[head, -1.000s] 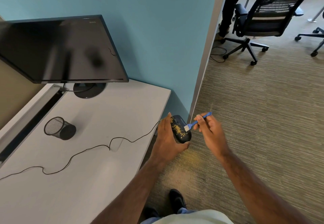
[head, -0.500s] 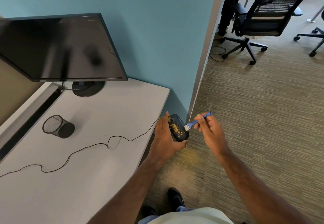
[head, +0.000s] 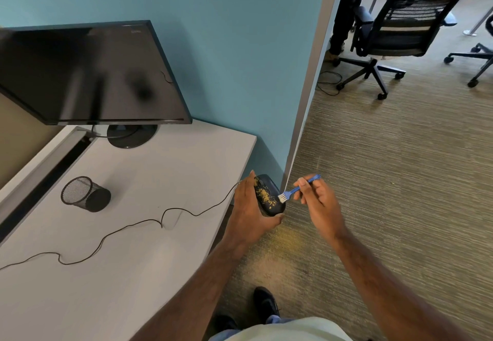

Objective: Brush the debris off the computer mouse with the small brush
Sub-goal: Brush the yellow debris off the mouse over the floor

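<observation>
My left hand [head: 249,211] grips a black computer mouse [head: 268,196], tilted on its side past the right edge of the white desk [head: 133,247], above the carpet. Yellow-brown debris speckles the mouse's top. Between the fingers of my right hand [head: 318,201] is a small blue brush [head: 298,187], and its white bristles touch the mouse's right side. The mouse's thin black cable [head: 133,227] trails left across the desk.
A black monitor [head: 88,73] stands at the desk's back by the teal wall. A black mesh cup [head: 85,193] lies tipped on the desk. Yellow dust lies on the carpet [head: 282,236] under the mouse. Office chairs [head: 394,20] and a standing person are at the far right.
The brush bristles have shifted slightly along the mouse's side. Less debris shows on the mouse than a second ago. Both hands stay in nearly the same place.
</observation>
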